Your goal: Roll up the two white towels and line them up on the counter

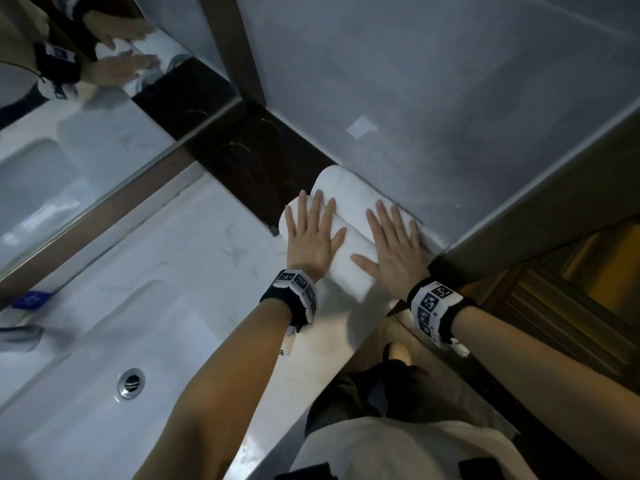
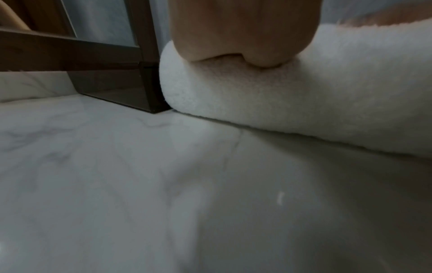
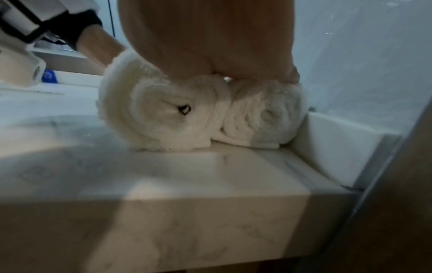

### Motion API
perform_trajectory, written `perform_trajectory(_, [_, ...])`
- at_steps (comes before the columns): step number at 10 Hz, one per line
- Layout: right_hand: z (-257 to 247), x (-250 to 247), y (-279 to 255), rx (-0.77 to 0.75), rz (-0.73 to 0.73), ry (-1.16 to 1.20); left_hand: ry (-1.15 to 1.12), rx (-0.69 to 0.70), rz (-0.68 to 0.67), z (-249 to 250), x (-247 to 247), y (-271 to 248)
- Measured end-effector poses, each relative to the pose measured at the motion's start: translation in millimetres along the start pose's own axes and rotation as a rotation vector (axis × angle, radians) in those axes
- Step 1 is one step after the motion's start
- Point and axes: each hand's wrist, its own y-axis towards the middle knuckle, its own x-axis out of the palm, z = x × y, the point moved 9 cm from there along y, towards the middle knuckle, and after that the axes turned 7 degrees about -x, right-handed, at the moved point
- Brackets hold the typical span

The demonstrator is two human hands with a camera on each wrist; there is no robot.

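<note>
Head view first: both rolled towels lie side by side in the right corner of the marble counter (image 1: 214, 244), touching along their length. The left hand (image 1: 313, 233) is laid flat with fingers spread on the near roll (image 1: 349, 268), and the right hand (image 1: 394, 244) is flat and spread too, pressing across the far roll (image 1: 349, 192), which sits tight against the grey wall (image 1: 450, 98). Hemming them in at the back is a dark glossy ledge (image 1: 252, 161) under the mirror (image 1: 69, 98), where both hands show up in reflection. Off to the left, the sink basin (image 1: 86, 393) with its chrome drain (image 1: 131, 383), well apart from the towels, and something small and blue (image 1: 31, 299) by the mirror's edge. Right wrist view shows the spiral ends of both rolls (image 3: 187, 114) facing the counter's front edge, the far one wedged against a low white upstand (image 3: 339, 140). Left wrist view: the palm (image 2: 240, 33) sinks into terry cloth (image 2: 257, 96), the roll's far end butted up to the dark ledge (image 2: 131, 92).
</note>
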Motion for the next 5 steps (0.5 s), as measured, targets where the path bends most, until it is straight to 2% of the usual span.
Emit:
perform_trajectory(2, [-2, -5, 3, -0.006, -0.107, 0.027, -0.045, -0.027, -0.026, -3, -17, 1])
perform_trajectory(3, [-4, -31, 9, 0.003, -0.15, 0.173, -0.284, -0.195, 0.146, -29, -54, -25])
perform_trajectory(4, [-40, -70, 20, -0.158, 0.059, 0.41, -0.683, -0.555, 0.336, -85, -71, -91])
perform_trajectory(5, [-99, -81, 21, -0.34, -0.043, 0.74, -1.212, -0.9, 0.511, -119, -57, -174])
